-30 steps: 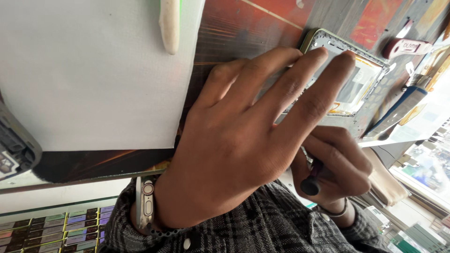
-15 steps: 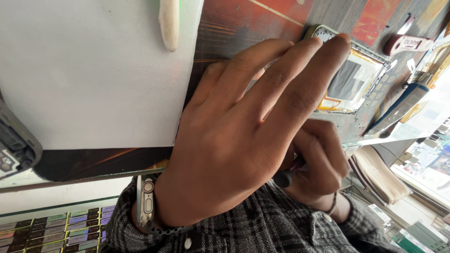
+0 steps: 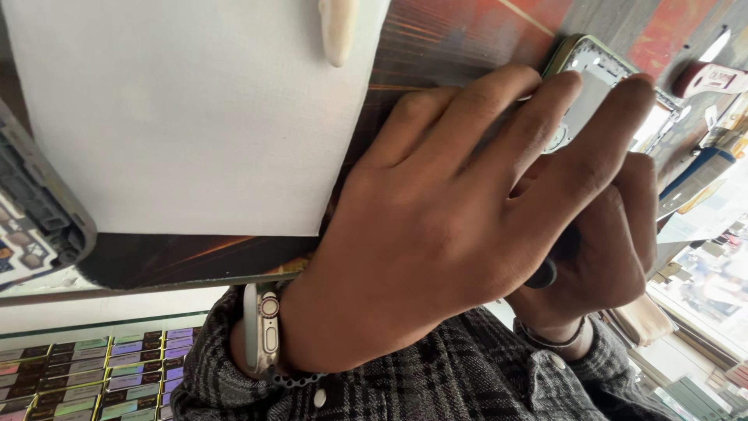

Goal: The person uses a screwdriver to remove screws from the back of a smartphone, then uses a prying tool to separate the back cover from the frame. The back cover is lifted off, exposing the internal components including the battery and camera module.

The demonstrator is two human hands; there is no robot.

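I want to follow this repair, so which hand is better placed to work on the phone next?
The right hand. It already grips a dark tool close beside the opened phone. The left hand lies with fingers spread flat over the phone, seemingly steadying it, and holds no tool.

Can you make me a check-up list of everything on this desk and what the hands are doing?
Surface: dark mat with orange streaks, partly under a white square sheet.
Job's things: opened silver phone body; dark-handled tool, tip hidden.
Clutter: cream plastic pry stick on the sheet; grey phone frame at the left edge; red and white object, too blurred to tell.
Grippers: left hand lies fingers-flat over the phone body, thumb hidden; right hand is closed round the tool beneath it.
Cables: nothing seen.
Surroundings: rows of small coloured boxes below the desk edge; bright blurred shelves to the right.
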